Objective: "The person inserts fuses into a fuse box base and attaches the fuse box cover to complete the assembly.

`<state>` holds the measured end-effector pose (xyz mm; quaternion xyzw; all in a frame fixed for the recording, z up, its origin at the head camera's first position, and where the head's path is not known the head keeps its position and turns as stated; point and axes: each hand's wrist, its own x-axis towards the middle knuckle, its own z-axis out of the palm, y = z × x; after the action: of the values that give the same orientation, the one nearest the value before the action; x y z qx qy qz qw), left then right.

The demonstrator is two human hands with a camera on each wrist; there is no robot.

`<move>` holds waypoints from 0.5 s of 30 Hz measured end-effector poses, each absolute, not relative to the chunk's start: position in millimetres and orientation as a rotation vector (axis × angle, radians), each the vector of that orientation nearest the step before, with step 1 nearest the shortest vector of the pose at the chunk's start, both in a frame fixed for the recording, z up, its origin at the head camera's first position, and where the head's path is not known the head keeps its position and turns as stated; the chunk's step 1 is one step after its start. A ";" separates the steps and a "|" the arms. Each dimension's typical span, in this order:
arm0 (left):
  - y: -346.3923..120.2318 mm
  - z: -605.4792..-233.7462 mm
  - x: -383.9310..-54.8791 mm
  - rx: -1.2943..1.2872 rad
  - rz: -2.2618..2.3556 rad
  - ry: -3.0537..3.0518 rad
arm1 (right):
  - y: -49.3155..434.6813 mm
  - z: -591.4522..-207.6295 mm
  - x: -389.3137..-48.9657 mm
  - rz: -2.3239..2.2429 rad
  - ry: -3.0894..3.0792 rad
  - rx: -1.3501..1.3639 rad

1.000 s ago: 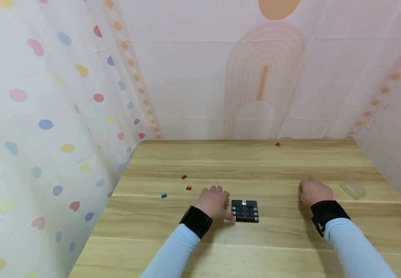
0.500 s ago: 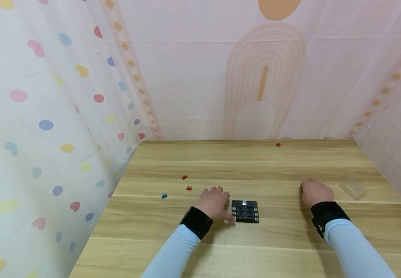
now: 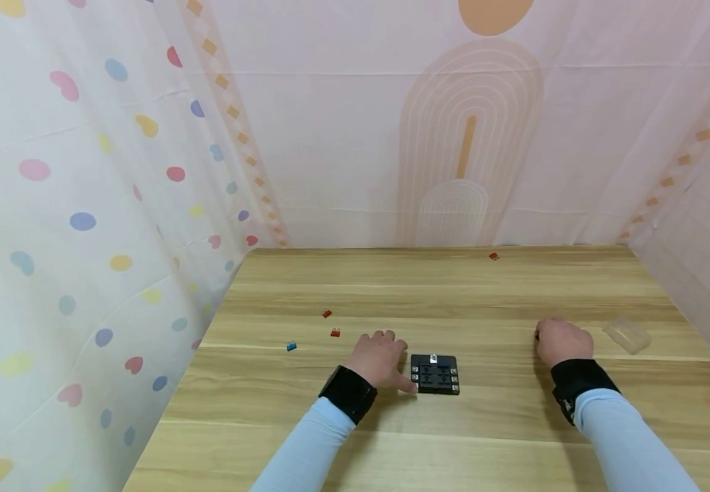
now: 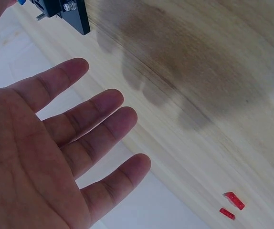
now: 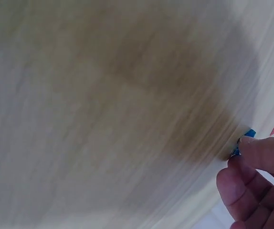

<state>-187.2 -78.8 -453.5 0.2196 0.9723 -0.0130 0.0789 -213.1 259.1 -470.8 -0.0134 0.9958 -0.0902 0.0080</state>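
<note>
A black fuse block (image 3: 435, 375) lies flat on the wooden table, with metal screw terminals along its sides. My left hand (image 3: 379, 361) is beside it with the fingers spread, the thumb at the block's near left corner. In the left wrist view a corner of the block (image 4: 77, 19) shows at the top, and the palm holds nothing. Over to the right, my right hand (image 3: 565, 342) pinches a small blue blade fuse (image 5: 249, 134) between thumb and index finger, low over the table. The head view hides that fuse behind the hand.
Left of the left hand lie a blue fuse (image 3: 291, 346) and two red fuses, one nearer (image 3: 335, 333) and one farther (image 3: 326, 313). Another red fuse (image 3: 494, 256) lies by the back edge. A clear plastic cover (image 3: 627, 335) rests right of the right hand.
My right hand has shifted slightly to the right. The left hand and the fuse block stay in place.
</note>
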 end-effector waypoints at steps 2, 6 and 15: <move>-78.6 -453.3 -187.2 0.659 -0.042 2.911 | 258.6 -469.9 -213.0 -0.285 3.097 -0.006; -78.2 -453.5 -187.9 0.657 -0.045 2.910 | 259.1 -469.2 -213.5 -0.290 3.057 0.067; -78.7 -453.9 -187.6 0.668 -0.044 2.916 | 262.5 -471.5 -212.5 -0.330 3.043 0.046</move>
<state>-187.6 -78.7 -453.9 0.2226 0.9719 -0.0145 0.0749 -212.5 262.5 -471.5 0.0151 0.9933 -0.1076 0.0404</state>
